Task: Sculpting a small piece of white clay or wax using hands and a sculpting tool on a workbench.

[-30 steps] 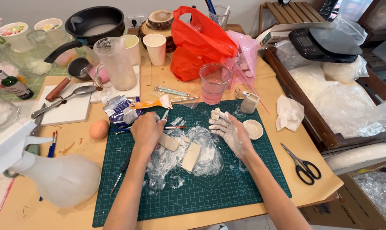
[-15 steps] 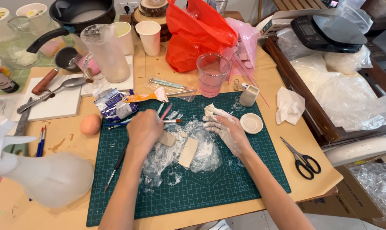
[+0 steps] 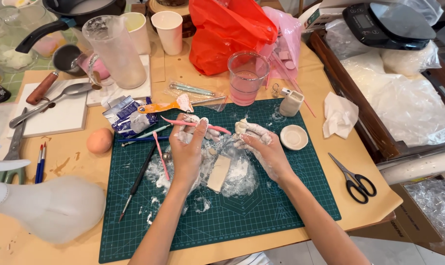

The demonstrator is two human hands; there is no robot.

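Head view: both hands at frame centre over the dark green gridded cutting mat (image 3: 261, 216), both smeared with white clay. Left hand (image 3: 188, 147) has its fingers curled round a thin pink modelling tool (image 3: 195, 124), which sticks out to the right above the knuckles. Right hand (image 3: 261, 147) is partly closed, fingers pinching a small lump of white clay (image 3: 242, 126) at its tips. A pale rectangular clay slab (image 3: 218, 172) lies on crumpled clear plastic wrap (image 3: 242, 179) between the two hands, just below the fingers, touching neither as far as I can tell. Second pink tool (image 3: 158, 153) and a black-handled brush (image 3: 139, 182) lie left of the left hand. Containers: clear glass tumbler (image 3: 247, 77) upper centre, holding pinkish water; small white shallow dish (image 3: 294, 137) right of the right hand, contents unclear; small grey ceramic cup (image 3: 291, 103) above it; frosted plastic measuring jug (image 3: 114, 51) upper left, residue on walls; white paper cup (image 3: 167, 32) beside it, inside hidden. Black-handled scissors (image 3: 355, 179) right of mat. Brown egg (image 3: 100, 141) left of mat.
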